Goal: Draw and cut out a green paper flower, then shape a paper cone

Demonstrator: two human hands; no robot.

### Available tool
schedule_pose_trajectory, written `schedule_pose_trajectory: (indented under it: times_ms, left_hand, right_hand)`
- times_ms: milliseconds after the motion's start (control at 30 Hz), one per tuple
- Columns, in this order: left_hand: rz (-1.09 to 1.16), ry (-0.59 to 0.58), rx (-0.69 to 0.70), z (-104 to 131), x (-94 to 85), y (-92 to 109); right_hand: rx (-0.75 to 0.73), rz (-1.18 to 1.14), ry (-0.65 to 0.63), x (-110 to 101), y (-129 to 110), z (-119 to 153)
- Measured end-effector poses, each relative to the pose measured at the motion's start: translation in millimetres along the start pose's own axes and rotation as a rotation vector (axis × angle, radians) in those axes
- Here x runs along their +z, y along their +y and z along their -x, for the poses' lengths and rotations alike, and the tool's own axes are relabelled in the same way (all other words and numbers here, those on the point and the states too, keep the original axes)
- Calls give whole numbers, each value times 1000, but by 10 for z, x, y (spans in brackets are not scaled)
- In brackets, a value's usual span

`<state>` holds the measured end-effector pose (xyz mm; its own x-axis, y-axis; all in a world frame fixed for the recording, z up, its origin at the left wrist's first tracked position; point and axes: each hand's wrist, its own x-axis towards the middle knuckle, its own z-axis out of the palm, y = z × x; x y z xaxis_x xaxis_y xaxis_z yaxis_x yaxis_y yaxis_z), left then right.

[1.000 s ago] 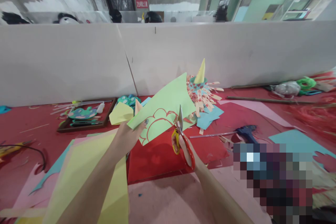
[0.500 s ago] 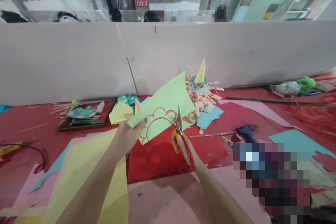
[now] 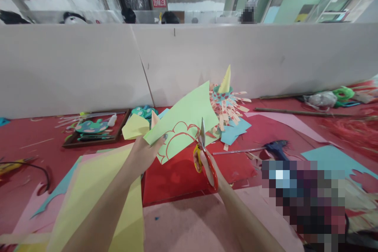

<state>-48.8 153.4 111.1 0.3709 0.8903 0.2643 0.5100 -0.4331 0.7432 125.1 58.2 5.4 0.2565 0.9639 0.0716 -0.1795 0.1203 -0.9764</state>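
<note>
My left hand [image 3: 145,152] pinches light-green paper [image 3: 190,104]; at the paper's lower-right edge, my right hand [image 3: 210,166] grips scissors [image 3: 202,141], the red scalloped outline [image 3: 180,134] apparently mostly uncut.

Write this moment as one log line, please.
left hand: holds green paper | right hand: holds scissors at paper | nearby: yellow sheet, tray

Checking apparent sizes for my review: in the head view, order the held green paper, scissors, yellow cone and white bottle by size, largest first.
1. green paper
2. scissors
3. yellow cone
4. white bottle
</note>
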Motion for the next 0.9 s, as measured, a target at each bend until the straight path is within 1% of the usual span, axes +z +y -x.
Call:
schedule_pose_trajectory:
  times_ms: [133,467,600,700,900]
  left_hand:
    - [-40,-49,8,0,11,9]
    - [-51,-66,57,8,38,32]
    - [-17,-90,42,5,22,47]
    - [13,-114,15,-13,-4,22]
    - [21,-74,-13,-59,-57,-39]
  right_hand:
    - [-23,18,-6,-13,34,2]
    - [3,-1,19,5,15,11]
    - [24,-8,18,7,18,10]
    - [54,-15,31,15,-1,14]
    - [95,8,9,15,18,26]
